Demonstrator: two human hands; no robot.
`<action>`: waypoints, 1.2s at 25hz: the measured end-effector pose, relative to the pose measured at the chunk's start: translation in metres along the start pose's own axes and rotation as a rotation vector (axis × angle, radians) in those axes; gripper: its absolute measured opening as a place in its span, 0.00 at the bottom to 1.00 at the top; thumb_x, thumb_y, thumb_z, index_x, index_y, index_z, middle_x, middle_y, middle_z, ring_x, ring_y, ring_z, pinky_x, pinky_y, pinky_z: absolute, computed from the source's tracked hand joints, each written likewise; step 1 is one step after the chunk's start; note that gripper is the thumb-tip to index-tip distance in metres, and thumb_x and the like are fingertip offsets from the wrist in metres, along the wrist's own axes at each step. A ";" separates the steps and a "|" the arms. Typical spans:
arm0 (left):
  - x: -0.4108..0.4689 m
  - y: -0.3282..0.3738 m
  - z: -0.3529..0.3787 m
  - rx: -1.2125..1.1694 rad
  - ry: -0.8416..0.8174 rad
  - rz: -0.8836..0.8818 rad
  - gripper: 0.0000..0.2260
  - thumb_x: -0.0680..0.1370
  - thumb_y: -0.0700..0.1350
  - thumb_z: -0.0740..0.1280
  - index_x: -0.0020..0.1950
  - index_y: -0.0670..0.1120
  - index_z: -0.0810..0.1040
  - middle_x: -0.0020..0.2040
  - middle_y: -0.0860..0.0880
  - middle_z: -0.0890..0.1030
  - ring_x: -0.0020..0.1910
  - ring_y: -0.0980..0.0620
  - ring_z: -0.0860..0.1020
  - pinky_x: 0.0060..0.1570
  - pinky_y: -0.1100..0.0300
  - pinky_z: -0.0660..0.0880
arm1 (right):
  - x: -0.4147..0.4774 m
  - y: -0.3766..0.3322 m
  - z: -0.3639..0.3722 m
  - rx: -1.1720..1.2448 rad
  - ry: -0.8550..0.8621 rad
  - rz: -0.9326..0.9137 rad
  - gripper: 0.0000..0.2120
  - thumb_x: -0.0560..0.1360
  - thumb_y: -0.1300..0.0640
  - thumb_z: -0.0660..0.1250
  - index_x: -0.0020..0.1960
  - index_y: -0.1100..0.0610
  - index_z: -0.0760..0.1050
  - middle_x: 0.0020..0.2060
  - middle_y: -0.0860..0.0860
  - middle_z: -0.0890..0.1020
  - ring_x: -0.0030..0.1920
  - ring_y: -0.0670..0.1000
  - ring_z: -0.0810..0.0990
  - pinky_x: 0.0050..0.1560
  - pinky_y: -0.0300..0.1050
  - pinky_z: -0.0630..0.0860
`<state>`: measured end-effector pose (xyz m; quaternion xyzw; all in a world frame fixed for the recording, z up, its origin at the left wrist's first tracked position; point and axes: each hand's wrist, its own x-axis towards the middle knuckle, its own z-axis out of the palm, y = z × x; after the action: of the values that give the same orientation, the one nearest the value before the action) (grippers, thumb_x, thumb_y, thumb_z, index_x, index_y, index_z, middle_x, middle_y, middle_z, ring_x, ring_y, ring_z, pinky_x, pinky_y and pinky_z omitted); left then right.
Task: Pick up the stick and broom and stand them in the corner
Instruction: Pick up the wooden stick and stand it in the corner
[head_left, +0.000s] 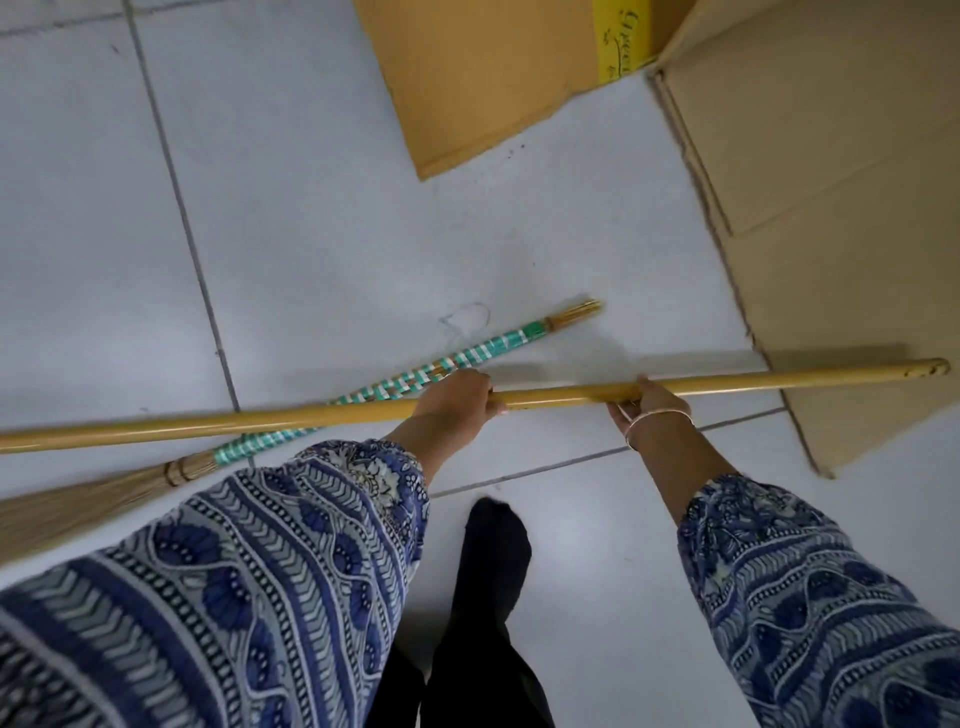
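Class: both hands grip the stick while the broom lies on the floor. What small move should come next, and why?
Probably free the left hand and reach for the broom handle just beyond it. The right hand also grips the stick, so it can likely hold it alone, and the broom lies on the floor.

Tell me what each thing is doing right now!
stick: held level in both hands
left hand: closed on the stick
right hand: closed on the stick
broom: lying on the floor, untouched
cardboard boxes: flattened, unfolded
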<state>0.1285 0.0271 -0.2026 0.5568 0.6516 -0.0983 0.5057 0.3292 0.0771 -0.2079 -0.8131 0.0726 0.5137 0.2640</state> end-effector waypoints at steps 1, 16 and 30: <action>-0.004 0.003 -0.007 -0.038 0.008 -0.017 0.15 0.76 0.50 0.63 0.48 0.38 0.77 0.45 0.40 0.79 0.47 0.42 0.78 0.44 0.53 0.71 | -0.010 -0.005 -0.003 0.021 -0.024 0.003 0.17 0.75 0.61 0.65 0.62 0.64 0.70 0.37 0.56 0.76 0.37 0.52 0.77 0.47 0.52 0.77; -0.244 0.084 -0.285 -0.222 0.145 0.100 0.17 0.74 0.56 0.65 0.36 0.42 0.76 0.32 0.45 0.75 0.34 0.50 0.72 0.31 0.61 0.63 | -0.401 -0.163 -0.007 0.096 -0.432 -0.378 0.04 0.79 0.58 0.57 0.50 0.59 0.68 0.38 0.55 0.78 0.40 0.52 0.79 0.41 0.53 0.78; -0.515 0.218 -0.508 -0.426 0.671 0.478 0.22 0.74 0.56 0.65 0.32 0.37 0.73 0.26 0.53 0.74 0.24 0.61 0.70 0.28 0.71 0.66 | -0.810 -0.331 -0.062 0.048 -0.749 -1.020 0.07 0.77 0.58 0.59 0.40 0.53 0.68 0.35 0.53 0.78 0.39 0.53 0.79 0.37 0.49 0.79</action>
<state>-0.0389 0.1343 0.5261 0.5761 0.6383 0.3427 0.3785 0.1336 0.2034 0.6378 -0.5042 -0.4100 0.5713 0.5013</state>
